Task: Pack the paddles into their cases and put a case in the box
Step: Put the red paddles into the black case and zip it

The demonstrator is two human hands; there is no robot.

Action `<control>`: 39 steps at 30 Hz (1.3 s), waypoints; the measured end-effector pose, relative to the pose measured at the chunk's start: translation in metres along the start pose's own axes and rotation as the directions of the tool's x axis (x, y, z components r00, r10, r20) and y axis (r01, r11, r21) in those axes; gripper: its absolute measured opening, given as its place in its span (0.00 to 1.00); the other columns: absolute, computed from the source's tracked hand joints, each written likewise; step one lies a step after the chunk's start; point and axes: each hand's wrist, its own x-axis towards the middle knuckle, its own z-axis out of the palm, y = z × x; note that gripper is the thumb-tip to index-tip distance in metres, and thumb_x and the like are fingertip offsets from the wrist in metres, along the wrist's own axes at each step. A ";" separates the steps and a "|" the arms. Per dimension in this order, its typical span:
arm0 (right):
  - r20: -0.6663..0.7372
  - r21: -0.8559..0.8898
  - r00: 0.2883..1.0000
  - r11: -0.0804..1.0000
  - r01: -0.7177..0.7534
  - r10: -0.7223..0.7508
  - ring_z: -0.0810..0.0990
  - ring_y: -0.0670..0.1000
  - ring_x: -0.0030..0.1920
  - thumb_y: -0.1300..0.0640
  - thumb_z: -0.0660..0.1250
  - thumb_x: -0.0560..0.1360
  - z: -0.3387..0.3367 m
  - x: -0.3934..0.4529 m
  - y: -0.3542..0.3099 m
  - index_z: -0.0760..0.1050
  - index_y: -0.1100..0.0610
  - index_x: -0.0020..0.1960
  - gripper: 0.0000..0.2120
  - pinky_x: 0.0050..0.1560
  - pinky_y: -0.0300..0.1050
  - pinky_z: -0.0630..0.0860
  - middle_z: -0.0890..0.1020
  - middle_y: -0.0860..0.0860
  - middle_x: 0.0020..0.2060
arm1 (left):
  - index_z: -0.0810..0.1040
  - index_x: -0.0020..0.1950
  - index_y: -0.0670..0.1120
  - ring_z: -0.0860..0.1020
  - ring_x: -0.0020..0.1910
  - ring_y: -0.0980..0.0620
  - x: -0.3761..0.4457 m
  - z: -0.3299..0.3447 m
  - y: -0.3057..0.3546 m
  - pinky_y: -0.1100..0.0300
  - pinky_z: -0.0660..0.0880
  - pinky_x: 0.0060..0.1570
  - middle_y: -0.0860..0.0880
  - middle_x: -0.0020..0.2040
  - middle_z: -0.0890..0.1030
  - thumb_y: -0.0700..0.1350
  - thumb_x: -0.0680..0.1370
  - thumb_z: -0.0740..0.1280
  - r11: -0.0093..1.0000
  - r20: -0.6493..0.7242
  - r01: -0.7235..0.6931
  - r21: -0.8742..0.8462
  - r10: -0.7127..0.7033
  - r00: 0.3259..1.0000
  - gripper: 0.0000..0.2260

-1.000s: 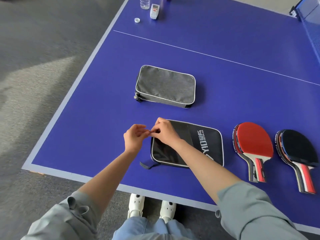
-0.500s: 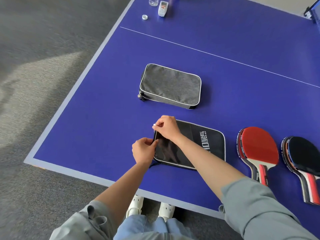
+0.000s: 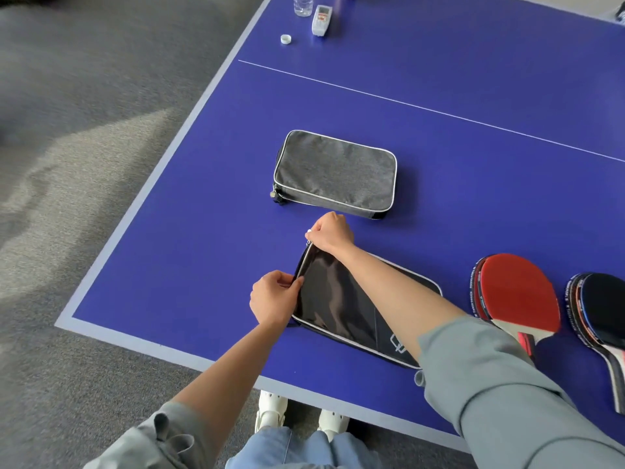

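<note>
A black paddle case (image 3: 341, 306) with white piping lies flat near the front edge of the blue table. My left hand (image 3: 274, 297) pinches its left edge. My right hand (image 3: 329, 231) pinches the small white zipper pull at the case's far left corner; my forearm crosses over the case. A grey case (image 3: 334, 174) lies closed just beyond. To the right lie a red-faced paddle (image 3: 517, 296) and a black-faced paddle (image 3: 605, 309), each stacked on another paddle. No box is in view.
The blue table-tennis table (image 3: 439, 79) has its corner at the near left, with grey carpet beyond. At the far edge stand a water bottle (image 3: 302, 5), a small white device (image 3: 321, 20) and a bottle cap (image 3: 285, 39).
My right hand has carried the zipper pull away from me along the case's left side toward the far corner. My left hand dropped onto the case's left edge and holds it.
</note>
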 end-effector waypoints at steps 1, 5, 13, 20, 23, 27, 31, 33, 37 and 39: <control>0.033 -0.022 0.999 0.999 0.027 -0.026 0.81 0.58 0.48 0.59 0.67 0.70 -0.003 0.001 -0.001 0.83 0.62 0.41 0.08 0.43 0.44 0.75 0.85 0.55 0.44 | 0.79 0.38 0.52 0.80 0.39 0.54 0.002 0.000 0.000 0.64 0.68 0.32 0.58 0.34 0.79 0.55 0.70 0.71 0.999 0.023 -0.026 0.034 0.025 0.999 0.08; 0.155 -0.082 0.978 0.985 0.153 -0.139 0.80 0.55 0.52 0.54 0.68 0.71 -0.014 0.004 0.003 0.82 0.58 0.39 0.09 0.52 0.47 0.78 0.85 0.53 0.48 | 0.81 0.47 0.50 0.79 0.45 0.56 0.017 0.006 0.016 0.58 0.75 0.44 0.55 0.44 0.81 0.56 0.70 0.73 0.991 0.093 -0.131 -0.021 0.132 0.987 0.12; 0.093 0.021 0.995 0.999 0.041 -0.043 0.77 0.56 0.40 0.61 0.67 0.68 -0.012 0.008 0.014 0.72 0.59 0.25 0.13 0.42 0.49 0.76 0.79 0.56 0.31 | 0.83 0.44 0.49 0.78 0.35 0.54 0.017 0.031 0.038 0.62 0.72 0.38 0.52 0.40 0.84 0.52 0.74 0.70 0.997 -0.066 -0.026 -0.077 0.021 0.998 0.07; 0.087 0.223 0.972 0.947 -0.233 0.218 0.72 0.54 0.31 0.60 0.69 0.64 -0.021 0.004 0.027 0.70 0.57 0.28 0.10 0.30 0.40 0.67 0.73 0.51 0.28 | 0.81 0.41 0.52 0.80 0.39 0.52 0.016 0.035 0.035 0.60 0.71 0.40 0.55 0.39 0.83 0.52 0.74 0.69 0.999 -0.080 -0.048 -0.011 0.047 0.996 0.05; 0.162 0.337 0.940 0.879 -0.337 0.299 0.76 0.50 0.28 0.61 0.70 0.65 -0.023 0.005 0.036 0.77 0.60 0.32 0.05 0.25 0.39 0.68 0.80 0.53 0.30 | 0.81 0.41 0.52 0.80 0.40 0.51 0.015 0.036 0.033 0.59 0.73 0.41 0.55 0.40 0.84 0.51 0.74 0.69 0.998 -0.078 -0.069 0.016 0.070 0.995 0.05; 0.164 0.379 0.929 0.848 -0.371 0.332 0.77 0.46 0.26 0.63 0.69 0.66 -0.037 0.004 0.045 0.77 0.60 0.34 0.03 0.26 0.37 0.70 0.79 0.51 0.26 | 0.81 0.42 0.52 0.80 0.40 0.51 0.016 0.036 0.035 0.60 0.71 0.40 0.55 0.40 0.83 0.51 0.75 0.68 0.997 -0.095 -0.071 0.019 0.072 0.993 0.05; 0.120 0.446 0.918 0.805 -0.391 0.379 0.72 0.46 0.25 0.63 0.69 0.67 -0.054 -0.002 0.066 0.76 0.61 0.32 0.06 0.24 0.37 0.67 0.77 0.51 0.26 | 0.80 0.43 0.51 0.79 0.42 0.49 0.024 0.031 0.034 0.59 0.70 0.43 0.54 0.40 0.81 0.52 0.75 0.68 1.000 -0.138 -0.025 -0.005 0.024 0.990 0.06; 0.094 0.470 0.925 0.802 -0.368 0.369 0.72 0.45 0.25 0.61 0.71 0.66 -0.059 -0.009 0.076 0.78 0.59 0.32 0.05 0.25 0.36 0.67 0.78 0.50 0.26 | 0.79 0.44 0.50 0.78 0.41 0.51 0.029 0.031 0.036 0.59 0.69 0.42 0.53 0.43 0.82 0.52 0.75 0.67 0.999 -0.122 -0.052 0.014 0.054 0.991 0.07; 0.034 0.548 0.943 0.782 -0.296 0.332 0.74 0.43 0.26 0.59 0.72 0.65 -0.056 -0.027 0.093 0.80 0.54 0.29 0.06 0.28 0.33 0.70 0.79 0.46 0.24 | 0.77 0.56 0.45 0.74 0.57 0.46 0.027 0.037 0.043 0.55 0.68 0.49 0.48 0.57 0.77 0.49 0.77 0.66 0.952 -0.063 -0.265 0.152 0.277 0.959 0.11; 0.028 0.627 0.929 0.717 -0.304 0.370 0.74 0.44 0.26 0.60 0.72 0.65 -0.052 -0.034 0.103 0.80 0.55 0.29 0.07 0.31 0.36 0.71 0.80 0.48 0.25 | 0.73 0.65 0.48 0.68 0.66 0.44 0.018 0.045 0.045 0.50 0.65 0.63 0.47 0.64 0.73 0.48 0.77 0.67 0.801 0.040 -0.539 0.260 0.548 0.835 0.17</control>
